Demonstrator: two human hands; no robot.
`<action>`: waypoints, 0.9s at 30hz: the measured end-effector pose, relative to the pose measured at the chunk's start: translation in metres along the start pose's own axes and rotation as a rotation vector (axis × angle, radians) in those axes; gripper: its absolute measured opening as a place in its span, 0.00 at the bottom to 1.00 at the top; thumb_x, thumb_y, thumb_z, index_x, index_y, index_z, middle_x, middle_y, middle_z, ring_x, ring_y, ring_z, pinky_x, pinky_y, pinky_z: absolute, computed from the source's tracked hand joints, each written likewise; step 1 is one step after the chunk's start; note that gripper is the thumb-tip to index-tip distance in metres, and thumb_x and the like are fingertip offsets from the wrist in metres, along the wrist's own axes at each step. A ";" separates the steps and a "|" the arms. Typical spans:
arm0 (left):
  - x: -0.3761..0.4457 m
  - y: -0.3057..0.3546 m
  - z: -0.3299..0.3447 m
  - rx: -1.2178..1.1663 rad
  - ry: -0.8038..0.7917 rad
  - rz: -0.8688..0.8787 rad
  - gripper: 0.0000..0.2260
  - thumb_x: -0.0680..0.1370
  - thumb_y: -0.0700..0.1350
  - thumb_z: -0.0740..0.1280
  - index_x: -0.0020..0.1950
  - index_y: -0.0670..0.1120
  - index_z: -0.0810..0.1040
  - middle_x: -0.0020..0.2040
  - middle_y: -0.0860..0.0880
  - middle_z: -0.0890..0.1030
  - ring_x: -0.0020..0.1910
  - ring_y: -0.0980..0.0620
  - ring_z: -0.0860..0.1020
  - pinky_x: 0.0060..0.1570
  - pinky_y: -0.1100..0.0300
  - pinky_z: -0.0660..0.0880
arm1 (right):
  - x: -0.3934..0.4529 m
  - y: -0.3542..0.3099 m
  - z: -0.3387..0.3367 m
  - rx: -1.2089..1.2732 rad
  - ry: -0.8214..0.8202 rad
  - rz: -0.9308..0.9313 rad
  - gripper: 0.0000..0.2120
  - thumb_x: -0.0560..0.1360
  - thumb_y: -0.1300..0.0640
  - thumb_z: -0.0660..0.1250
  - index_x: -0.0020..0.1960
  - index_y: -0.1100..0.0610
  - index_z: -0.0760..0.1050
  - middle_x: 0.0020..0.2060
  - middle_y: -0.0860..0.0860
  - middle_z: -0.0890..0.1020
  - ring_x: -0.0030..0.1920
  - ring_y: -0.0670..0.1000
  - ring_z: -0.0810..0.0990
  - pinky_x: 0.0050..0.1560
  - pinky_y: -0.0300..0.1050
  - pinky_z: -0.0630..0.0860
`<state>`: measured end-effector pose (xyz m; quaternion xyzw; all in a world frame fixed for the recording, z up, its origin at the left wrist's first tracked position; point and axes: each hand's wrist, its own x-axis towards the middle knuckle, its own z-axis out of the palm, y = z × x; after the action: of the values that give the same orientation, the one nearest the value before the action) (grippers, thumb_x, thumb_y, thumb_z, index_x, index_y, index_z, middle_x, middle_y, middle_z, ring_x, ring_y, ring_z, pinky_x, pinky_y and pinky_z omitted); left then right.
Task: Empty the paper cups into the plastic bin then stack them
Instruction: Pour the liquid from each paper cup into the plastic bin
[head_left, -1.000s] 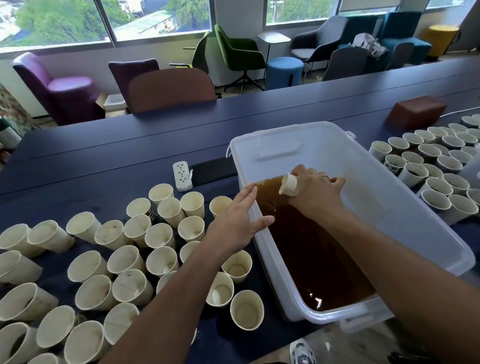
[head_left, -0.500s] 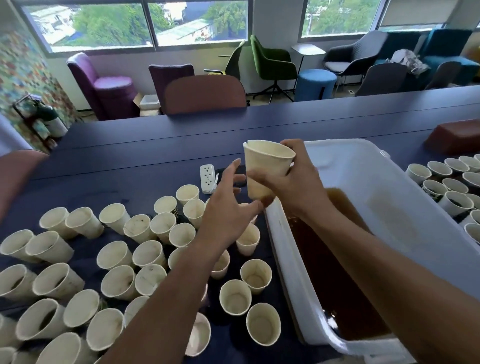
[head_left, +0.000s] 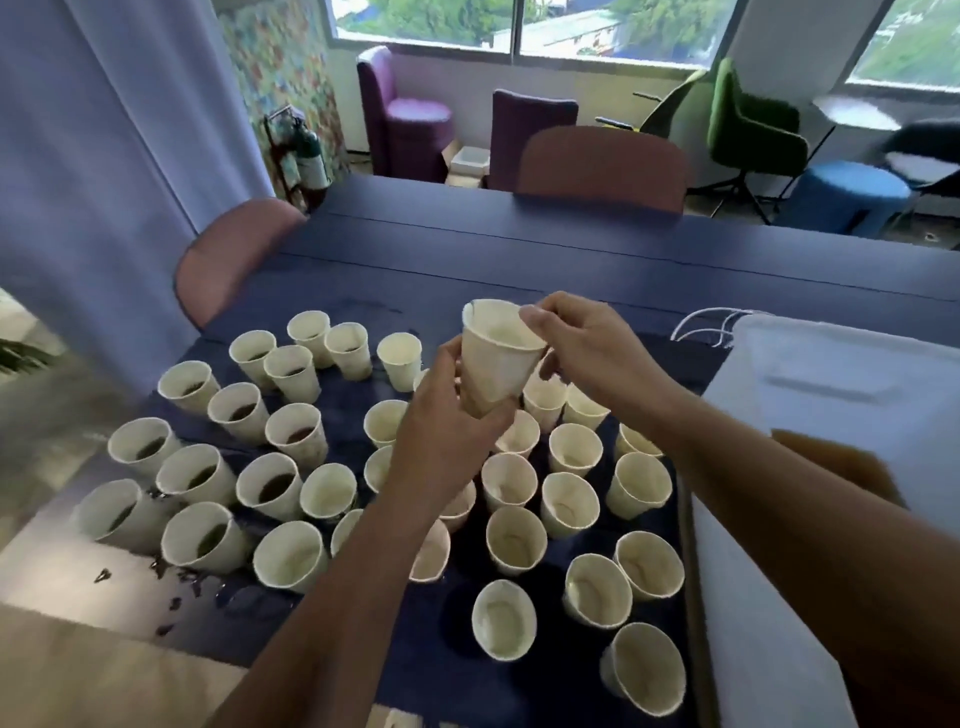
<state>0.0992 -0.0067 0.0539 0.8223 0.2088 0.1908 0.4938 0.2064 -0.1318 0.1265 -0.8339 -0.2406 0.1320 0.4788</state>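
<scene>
Both the left hand (head_left: 447, 447) and right hand (head_left: 587, 348) hold one tapered paper cup (head_left: 493, 358) above crowded upright cups (head_left: 511, 538) on the dark bench (head_left: 519, 249). A pale plastic bin (head_left: 852, 374) sits just right.

My dark blue bench (head_left: 519, 244) has brown chairs (head_left: 602, 166) at twelve and ten o'clock. Purple armchairs (head_left: 402, 111) face the windows (head_left: 613, 26); a green chair (head_left: 753, 130) sits at two.

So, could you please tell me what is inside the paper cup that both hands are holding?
The held cup looks empty: only its pale inner wall shows. The right hand pinches the rim and the left hand grips its base; the very bottom is out of sight.
</scene>
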 end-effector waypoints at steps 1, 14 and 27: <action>0.000 -0.009 -0.011 0.020 0.010 -0.013 0.26 0.73 0.53 0.76 0.67 0.58 0.68 0.52 0.64 0.76 0.51 0.64 0.77 0.44 0.69 0.71 | 0.007 -0.003 0.011 -0.013 0.000 -0.002 0.11 0.81 0.48 0.63 0.48 0.53 0.80 0.38 0.50 0.84 0.33 0.47 0.81 0.34 0.38 0.74; 0.003 -0.107 -0.161 0.333 0.035 -0.272 0.19 0.78 0.49 0.70 0.69 0.57 0.74 0.62 0.53 0.81 0.58 0.49 0.80 0.59 0.48 0.77 | 0.093 -0.020 0.168 -0.085 -0.016 0.033 0.07 0.79 0.55 0.67 0.46 0.54 0.82 0.38 0.48 0.83 0.38 0.47 0.81 0.36 0.37 0.76; 0.023 -0.165 -0.208 0.435 -0.048 -0.480 0.18 0.80 0.50 0.67 0.69 0.53 0.76 0.57 0.54 0.83 0.57 0.51 0.79 0.55 0.52 0.76 | 0.129 0.021 0.254 -0.289 -0.104 0.214 0.08 0.77 0.54 0.68 0.46 0.56 0.83 0.41 0.52 0.84 0.40 0.52 0.82 0.45 0.49 0.82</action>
<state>-0.0146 0.2278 0.0009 0.8400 0.4211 0.0002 0.3421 0.2075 0.1146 -0.0187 -0.9069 -0.1915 0.1893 0.3243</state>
